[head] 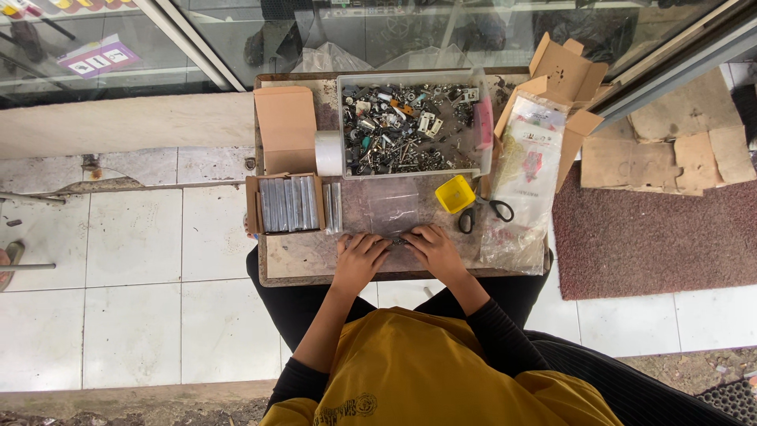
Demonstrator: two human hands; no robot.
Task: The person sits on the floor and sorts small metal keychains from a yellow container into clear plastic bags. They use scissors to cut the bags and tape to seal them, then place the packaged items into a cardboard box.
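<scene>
Yellow shirt [441,371], nearest the lens. Cardboard box [285,203] of flat grey packets stood at the table's [300,256] left. Left hand [359,259], fingers curled, and right hand [436,250], likewise curled, met on a small dark metal part [400,240] at the table's near edge; firmness of hold could not be told. Beyond: clear bin [410,125] of hardware, yellow cup [455,194], black-handled scissors [486,211], plastic bags [524,181].

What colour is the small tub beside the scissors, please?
Yellow; the small tub shows clearly in the head view.
</scene>
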